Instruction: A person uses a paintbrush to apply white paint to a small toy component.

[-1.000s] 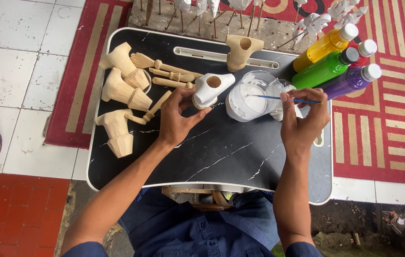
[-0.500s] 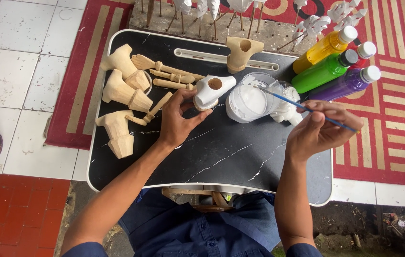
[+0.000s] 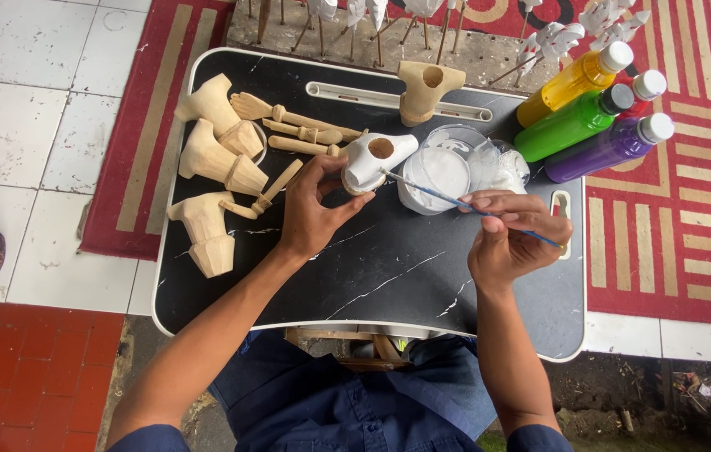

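Brush tip (image 3: pixel 389 174) moved onto white-coated wooden piece (image 3: pixel 370 161); left hand (image 3: pixel 314 209) fingers grasp piece, right hand (image 3: pixel 510 238) fingers pinch brush.

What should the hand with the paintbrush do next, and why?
Probably stroke the thin blue-handled brush along the white-painted wooden piece: the right hand has its tip at that piece, which the left hand holds up.

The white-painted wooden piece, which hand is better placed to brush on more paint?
Right hand: its fingers already hold the thin brush, tip touching the white-painted wooden piece. The left hand is busy gripping that piece.
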